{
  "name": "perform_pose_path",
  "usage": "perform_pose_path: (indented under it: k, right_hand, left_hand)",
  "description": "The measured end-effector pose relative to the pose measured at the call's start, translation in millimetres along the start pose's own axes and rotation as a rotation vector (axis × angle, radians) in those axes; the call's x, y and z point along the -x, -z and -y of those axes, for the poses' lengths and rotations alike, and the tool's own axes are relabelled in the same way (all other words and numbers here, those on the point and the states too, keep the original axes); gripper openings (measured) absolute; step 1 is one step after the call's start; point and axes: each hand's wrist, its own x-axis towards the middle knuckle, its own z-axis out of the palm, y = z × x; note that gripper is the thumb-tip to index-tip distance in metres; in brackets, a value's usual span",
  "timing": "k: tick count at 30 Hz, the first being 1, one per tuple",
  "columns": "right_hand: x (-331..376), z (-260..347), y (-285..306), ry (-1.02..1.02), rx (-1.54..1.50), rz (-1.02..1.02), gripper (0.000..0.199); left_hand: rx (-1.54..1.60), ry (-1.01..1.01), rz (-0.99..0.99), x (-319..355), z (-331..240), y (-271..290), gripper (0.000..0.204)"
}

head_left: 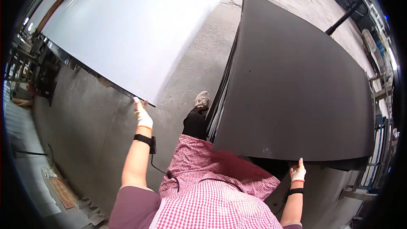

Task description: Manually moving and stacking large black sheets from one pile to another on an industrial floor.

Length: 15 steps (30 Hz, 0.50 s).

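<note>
My left hand [143, 115], in a whitish glove with bare-looking fingertips, reaches up to the near corner of a large white sheet [135, 29]. Its fingers look stretched out beside the sheet's edge; whether they bear on it is hard to tell. On the right lies a big dark grey sheet [296, 85], on top of a stack of sheets whose layered edges [222, 97] show along the left side. My right hand [298, 172], gloved alike, pinches the near edge of the dark sheet. Its thumb is on top; the other fingers are partly hidden below.
Grey concrete floor [178, 89] runs between the two sheets, with my shoe [202, 99] on it. A black handle [345, 17] rises behind the dark stack. Racks [381, 89] stand at the far right. Wooden strips [61, 193] lie at the lower left.
</note>
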Motion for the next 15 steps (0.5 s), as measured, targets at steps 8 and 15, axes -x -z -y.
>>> perform_pose_path:
  k: [8,15]
  right_hand:
    - [20,251,-96,0.689,0.562,0.141,0.019]
    - [303,153,-430,1.088,0.788,1.017,0.022]
  left_hand:
    - [-0.024,-0.123,0.089,-126,-141,-15,0.083]
    - [-1.106,-0.72,0.389,-63,-81,-25,0.036]
